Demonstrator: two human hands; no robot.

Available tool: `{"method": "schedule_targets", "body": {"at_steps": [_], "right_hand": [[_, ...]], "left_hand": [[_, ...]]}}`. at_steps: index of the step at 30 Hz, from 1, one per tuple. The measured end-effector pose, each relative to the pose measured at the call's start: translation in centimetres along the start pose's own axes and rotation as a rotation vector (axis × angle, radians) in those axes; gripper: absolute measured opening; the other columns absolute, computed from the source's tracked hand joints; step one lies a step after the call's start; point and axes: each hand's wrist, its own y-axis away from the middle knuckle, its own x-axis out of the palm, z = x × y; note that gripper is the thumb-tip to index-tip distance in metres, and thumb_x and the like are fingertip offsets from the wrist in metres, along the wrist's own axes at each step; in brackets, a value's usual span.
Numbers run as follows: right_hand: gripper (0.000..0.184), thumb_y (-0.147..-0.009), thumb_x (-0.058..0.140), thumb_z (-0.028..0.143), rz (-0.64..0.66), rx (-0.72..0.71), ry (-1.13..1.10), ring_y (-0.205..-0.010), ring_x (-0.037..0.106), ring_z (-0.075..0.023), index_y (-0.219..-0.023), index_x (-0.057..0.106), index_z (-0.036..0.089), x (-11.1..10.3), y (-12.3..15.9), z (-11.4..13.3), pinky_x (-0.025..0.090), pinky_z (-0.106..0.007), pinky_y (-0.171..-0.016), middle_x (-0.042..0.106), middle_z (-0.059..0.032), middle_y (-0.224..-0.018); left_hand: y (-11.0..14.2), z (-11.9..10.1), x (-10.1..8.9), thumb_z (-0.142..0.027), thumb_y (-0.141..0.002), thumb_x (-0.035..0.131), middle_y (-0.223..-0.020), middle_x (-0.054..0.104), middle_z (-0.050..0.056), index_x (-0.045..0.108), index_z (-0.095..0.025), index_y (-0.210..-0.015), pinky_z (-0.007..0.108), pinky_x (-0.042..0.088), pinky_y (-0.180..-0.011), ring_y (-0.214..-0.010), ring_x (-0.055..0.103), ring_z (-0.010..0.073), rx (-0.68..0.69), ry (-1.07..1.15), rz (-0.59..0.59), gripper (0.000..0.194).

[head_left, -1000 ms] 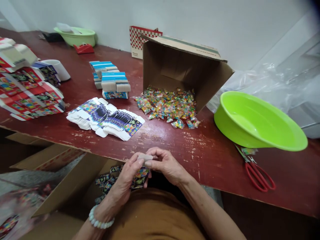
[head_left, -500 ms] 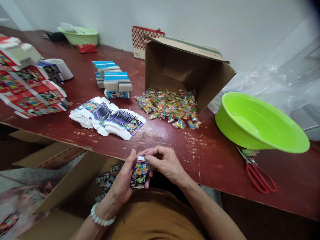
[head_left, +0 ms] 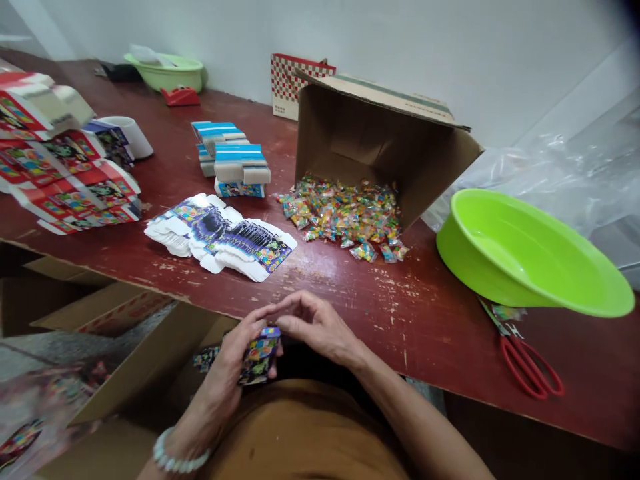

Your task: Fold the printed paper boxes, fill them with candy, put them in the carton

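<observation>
My left hand (head_left: 231, 359) is closed around a small purple printed candy box (head_left: 260, 359) near my lap, below the table edge. Its top looks folded shut, with the colourful front facing up. My right hand (head_left: 325, 330) is beside the box's top end; thumb and fingers are curved and apart, with nothing visible between them. Its fingertips come close to the left fingers, and I cannot tell if they touch. Under and left of my left hand, similar small boxes (head_left: 204, 360) lie in an open cardboard carton (head_left: 135, 373).
Flat purple box blanks (head_left: 220, 233) fan across the red table (head_left: 350, 293). Wrapped candies (head_left: 345, 210) spill from a tipped carton (head_left: 425, 160). A green basin (head_left: 530, 253) and red-handled scissors (head_left: 530, 367) are at right. Blue stacks (head_left: 240, 163) and red boxes (head_left: 75, 173) stand left.
The box's white flap went from raised to folded down at the top. My left hand has moved left and down with the box, while the right hand has loosened from its top.
</observation>
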Motion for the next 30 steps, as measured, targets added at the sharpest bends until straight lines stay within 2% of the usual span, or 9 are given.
{"method": "schedule_targets", "body": {"at_steps": [3, 7, 13, 16, 18, 23, 25, 28, 30], "right_hand": [[0.032, -0.087, 0.063, 0.030, -0.224, 0.019, 0.270, -0.081, 0.063, -0.0170, -0.117, 0.062, 0.019, -1.3, -4.5, -0.9, 0.052, -0.033, -0.079, 0.067, -0.0070, -0.105], [0.049, -0.088, 0.062, 0.031, -0.307, 0.033, 0.556, -0.119, 0.055, -0.0261, -0.134, 0.051, 0.018, -2.2, -10.1, -1.5, 0.045, -0.040, -0.100, 0.057, -0.0138, -0.131], [0.049, -0.079, 0.070, 0.045, -0.278, 0.298, 0.703, -0.107, 0.061, -0.0342, -0.117, 0.059, 0.015, -1.2, -12.7, -1.1, 0.049, -0.048, -0.088, 0.051, -0.0188, -0.129], [0.042, -0.067, 0.079, 0.041, -0.450, 0.267, 0.437, -0.104, 0.059, -0.0281, -0.098, 0.062, 0.018, -1.4, -12.8, -1.7, 0.049, -0.040, -0.086, 0.056, -0.0121, -0.119], [0.032, -0.068, 0.076, 0.040, -0.494, 0.238, 0.229, -0.092, 0.060, -0.0209, -0.086, 0.060, 0.019, -1.9, -12.3, -2.1, 0.049, -0.032, -0.077, 0.061, -0.0065, -0.103], [0.029, -0.077, 0.065, 0.046, -0.299, 0.217, -0.016, -0.047, 0.038, -0.0077, -0.083, 0.058, 0.019, -3.9, -8.4, -0.9, 0.032, -0.021, -0.045, 0.052, 0.0059, -0.062], [0.034, -0.073, 0.072, 0.048, -0.141, 0.175, -0.177, -0.045, 0.033, -0.0058, -0.085, 0.059, 0.019, -4.4, -6.2, 0.3, 0.028, -0.020, -0.044, 0.051, 0.0072, -0.061], [0.035, -0.073, 0.077, 0.047, 0.083, 0.132, -0.355, -0.052, 0.043, -0.0067, -0.084, 0.061, 0.018, -4.5, -3.8, 2.2, 0.037, -0.019, -0.051, 0.057, 0.0046, -0.068], [0.033, -0.075, 0.078, 0.046, 0.144, 0.116, -0.394, -0.064, 0.054, -0.0094, -0.084, 0.062, 0.018, -4.2, -2.9, 2.8, 0.045, -0.022, -0.062, 0.063, 0.0018, -0.077]], "left_hand": [[0.8, 0.4, -4.5, -0.052, -0.080, 0.066, -0.105, 0.076, 0.008, 0.065, -0.022, -0.125, 0.034, 0.056, -0.083, -0.101, 0.070, 0.0286, 0.114, -0.463, -0.122, 0.054], [1.1, 0.0, -7.6, -0.061, -0.077, 0.063, -0.106, 0.076, 0.008, 0.067, -0.024, -0.120, 0.041, 0.050, -0.096, -0.108, 0.067, 0.0319, 0.227, -0.710, -0.256, 0.057], [-0.8, -0.5, -5.2, -0.055, -0.077, 0.065, -0.095, 0.076, 0.008, 0.069, -0.020, -0.109, 0.037, 0.054, -0.086, -0.090, 0.070, 0.0274, 0.365, -0.651, -0.336, 0.048], [-1.6, -0.6, -4.4, -0.052, -0.078, 0.066, -0.096, 0.075, 0.008, 0.067, -0.019, -0.110, 0.036, 0.054, -0.083, -0.089, 0.069, 0.0254, 0.418, -0.592, -0.353, 0.046], [-1.7, -1.2, -4.2, -0.050, -0.078, 0.065, -0.097, 0.074, 0.008, 0.066, -0.020, -0.111, 0.035, 0.054, -0.084, -0.089, 0.068, 0.0245, 0.483, -0.558, -0.396, 0.044], [-1.1, -3.7, -3.3, -0.045, -0.082, 0.066, -0.112, 0.069, 0.007, 0.063, -0.023, -0.118, 0.034, 0.046, -0.099, -0.103, 0.063, 0.0243, 0.610, -0.525, -0.511, 0.043], [-0.9, -4.4, -2.4, -0.047, -0.081, 0.069, -0.113, 0.070, 0.007, 0.065, -0.023, -0.117, 0.033, 0.047, -0.097, -0.107, 0.063, 0.0262, 0.524, -0.410, -0.341, 0.044], [-0.8, -4.3, -0.9, -0.056, -0.075, 0.073, -0.103, 0.074, 0.012, 0.071, -0.018, -0.109, 0.034, 0.053, -0.085, -0.099, 0.068, 0.0297, 0.175, -0.162, 0.193, 0.051], [-0.6, -3.6, 0.1, -0.059, -0.070, 0.076, -0.092, 0.075, 0.013, 0.073, -0.014, -0.103, 0.034, 0.055, -0.076, -0.086, 0.072, 0.0290, -0.062, -0.035, 0.473, 0.055]]}}
